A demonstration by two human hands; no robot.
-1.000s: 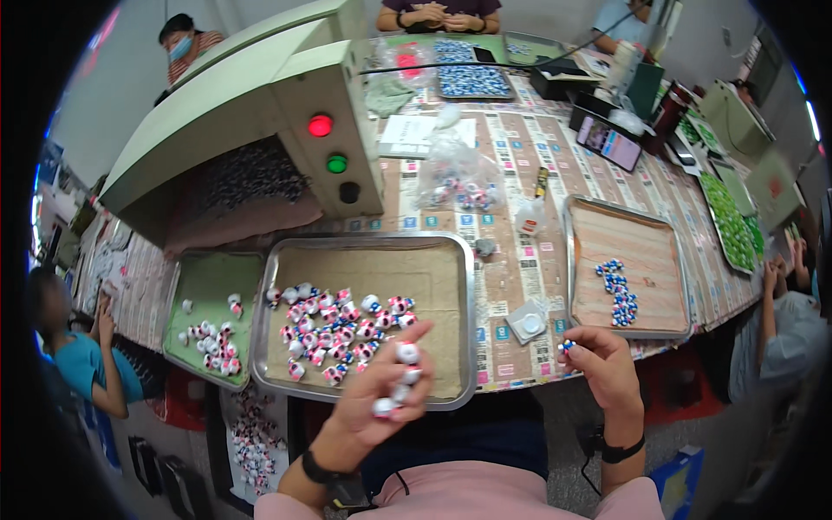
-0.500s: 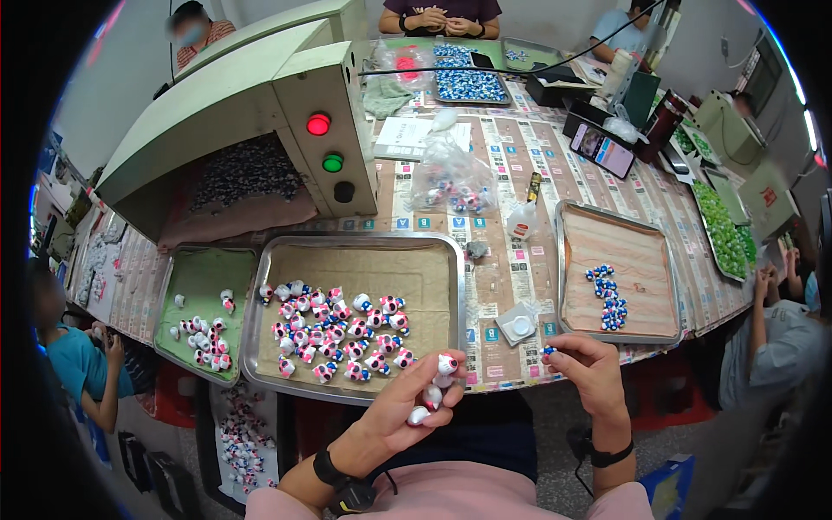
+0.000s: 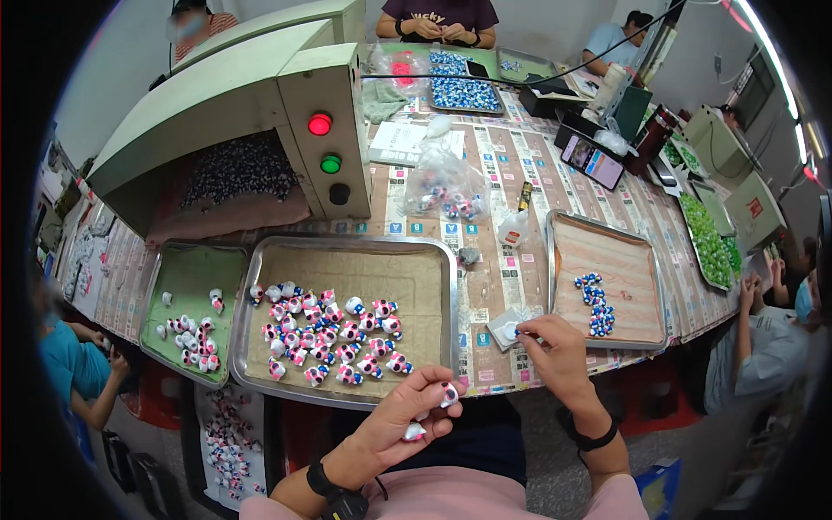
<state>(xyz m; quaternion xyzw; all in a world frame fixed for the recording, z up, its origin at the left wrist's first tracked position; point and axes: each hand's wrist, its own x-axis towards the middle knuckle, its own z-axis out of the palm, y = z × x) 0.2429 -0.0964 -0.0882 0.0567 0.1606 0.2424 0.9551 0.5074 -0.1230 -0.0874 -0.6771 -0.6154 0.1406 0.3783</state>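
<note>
My left hand point(image 3: 394, 423) is closed around a few small white figure pieces, near the front edge of the metal tray point(image 3: 453, 312). A white figure head point(image 3: 448, 395) with a dark face patch shows between its thumb and fingers, and another white piece point(image 3: 414, 431) lies lower in the fingers. Pinched in my right hand point(image 3: 559, 355) is a small blue figure part point(image 3: 518, 333), held at a little white dish point(image 3: 509, 331) on a pale square. Whether the part touches the dish I cannot tell. Several pink, white and blue figures point(image 3: 325, 334) lie in the metal tray.
A green-lined tray point(image 3: 165, 295) of white-pink pieces stands left. The right tray point(image 3: 624, 234) holds blue-white parts. Beyond are a white glue bottle point(image 3: 513, 227), a plastic bag point(image 3: 446, 178), a phone point(image 3: 594, 158) and a machine point(image 3: 334, 104) with red and green lights. People sit around the table.
My right hand has moved left with the blue part, from beside the right tray to the white dish. My left hand has turned the white head, so its dark patch now shows. The view has shifted slightly.
</note>
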